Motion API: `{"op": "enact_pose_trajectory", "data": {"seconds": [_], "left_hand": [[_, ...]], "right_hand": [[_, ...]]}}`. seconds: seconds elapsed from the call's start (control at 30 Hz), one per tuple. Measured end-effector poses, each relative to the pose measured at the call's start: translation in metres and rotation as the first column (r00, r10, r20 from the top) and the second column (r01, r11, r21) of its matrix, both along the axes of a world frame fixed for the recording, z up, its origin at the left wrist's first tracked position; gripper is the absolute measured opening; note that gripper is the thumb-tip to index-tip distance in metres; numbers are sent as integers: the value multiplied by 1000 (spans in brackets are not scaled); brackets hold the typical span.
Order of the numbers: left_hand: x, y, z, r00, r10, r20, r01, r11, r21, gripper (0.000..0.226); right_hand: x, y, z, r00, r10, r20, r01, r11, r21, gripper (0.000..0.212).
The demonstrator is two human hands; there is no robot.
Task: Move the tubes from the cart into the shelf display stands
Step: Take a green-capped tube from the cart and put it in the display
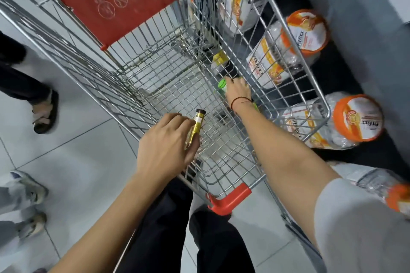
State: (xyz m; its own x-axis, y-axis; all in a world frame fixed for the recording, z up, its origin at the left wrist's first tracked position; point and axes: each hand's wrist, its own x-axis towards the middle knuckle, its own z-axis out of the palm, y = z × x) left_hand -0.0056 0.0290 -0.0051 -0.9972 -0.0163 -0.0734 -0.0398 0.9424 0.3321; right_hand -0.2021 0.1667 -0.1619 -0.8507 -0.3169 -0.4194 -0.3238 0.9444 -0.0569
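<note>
Wire cart at centre, its handle end nearest the person. Left hand over the cart's near left rim, closed around a tube that points away from the person. Right hand deeper in the basket, against the right wall, fingers on a second tube lying on the basket floor. A small box just beyond that hand. Child-seat flap at the cart's far end. Jars lined up outside the right wall. Other people's feet on the floor, left of the cart.
</note>
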Motion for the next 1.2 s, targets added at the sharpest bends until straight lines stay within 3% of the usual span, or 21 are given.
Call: {"op": "enact_pose_trajectory", "data": {"seconds": [0.1,0.17,0.23,0.33,0.47,0.67,0.83,0.97,1.07,1.2], "left_hand": [[-1,0,3,1000,-8,-7,8,1000,-19,33],[-1,1,6,1000,-29,-11,28,999,-31,39],[-2,1,7,999,-53,-9,53,998,-24,40],[-1,0,6,997,-82,8,82,997,-10,22],[-4,5,15,994,-105,9,105,994,42,18],[-29,54,57,953,-245,-178,267,957,111,20],[-59,120,87,871,-409,-273,454,882,126,22],[-72,181,113,740,-555,-379,638,759,133,29],[-71,226,130,636,-622,-458,733,672,105,36],[-68,270,139,541,-732,-414,810,585,24,44]], "right_hand": [[-2,12,36,971,-234,51,239,958,-161,58],[-4,25,59,894,-397,209,447,832,-328,60],[0,40,84,845,-422,330,535,687,-492,56],[14,66,125,826,-407,391,563,548,-619,62],[53,86,204,849,-377,370,510,399,-762,65],[107,128,293,883,-365,296,392,223,-893,52],[149,178,350,861,-474,185,279,135,-951,45],[189,221,385,792,-607,72,151,79,-985,36],[213,253,402,751,-660,0,126,143,-982,36],[235,286,419,685,-725,-73,183,268,-946,35]]}}
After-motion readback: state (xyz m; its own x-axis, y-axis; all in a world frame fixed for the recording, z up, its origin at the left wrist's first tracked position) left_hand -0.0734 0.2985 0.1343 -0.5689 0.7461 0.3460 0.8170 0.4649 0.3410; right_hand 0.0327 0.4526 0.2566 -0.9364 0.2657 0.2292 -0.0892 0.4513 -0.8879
